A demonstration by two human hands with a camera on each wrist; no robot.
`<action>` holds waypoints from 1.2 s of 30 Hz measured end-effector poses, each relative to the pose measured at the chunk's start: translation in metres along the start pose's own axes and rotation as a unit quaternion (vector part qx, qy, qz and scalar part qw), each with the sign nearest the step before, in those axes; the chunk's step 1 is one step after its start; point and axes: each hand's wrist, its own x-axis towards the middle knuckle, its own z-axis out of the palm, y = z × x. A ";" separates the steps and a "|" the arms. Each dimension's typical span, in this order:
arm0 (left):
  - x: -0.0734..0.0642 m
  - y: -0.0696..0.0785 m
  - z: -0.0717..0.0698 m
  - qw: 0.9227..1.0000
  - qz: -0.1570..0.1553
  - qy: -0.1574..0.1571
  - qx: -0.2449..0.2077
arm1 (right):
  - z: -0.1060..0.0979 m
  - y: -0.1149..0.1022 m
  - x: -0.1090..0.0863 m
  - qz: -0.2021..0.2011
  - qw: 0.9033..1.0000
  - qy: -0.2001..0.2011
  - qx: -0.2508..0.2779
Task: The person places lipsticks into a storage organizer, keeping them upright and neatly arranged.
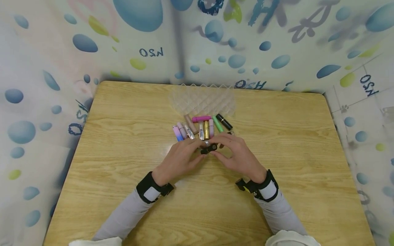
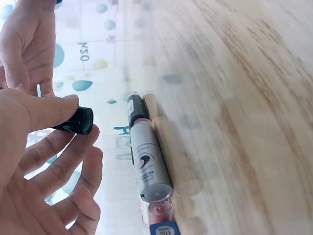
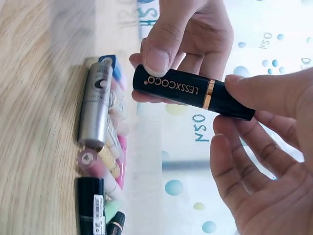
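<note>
The person's left hand (image 1: 181,155) and right hand (image 1: 240,155) each pinch one end of a black lipstick (image 3: 188,93), raised over the wooden table (image 1: 123,136) near a silver tube (image 3: 95,105), probably to steady it between them, its gold band and printed lettering uncovered.

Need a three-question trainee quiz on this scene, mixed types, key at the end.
1. Multiple choice: what do the left hand and right hand hold together?
A) magenta tube
B) black tube
C) silver tube

2. True or false: the clear zigzag-edged holder lies on the near side of both hands.

3. Fill in: the word printed on the held tube, seen from the right wrist, is ____.

Key: 1. B; 2. False, it lies beyond them; 3. LESSXCOCO.
</note>
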 end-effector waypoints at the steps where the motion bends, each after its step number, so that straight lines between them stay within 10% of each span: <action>1: 0.000 0.001 0.000 1.000 0.000 0.000 -0.002 | 0.000 -0.001 0.000 -0.003 1.000 0.002 0.005; 36: 0.006 0.003 -0.010 0.998 -0.033 -0.005 -0.051 | -0.002 -0.001 0.001 -0.035 0.995 0.067 0.068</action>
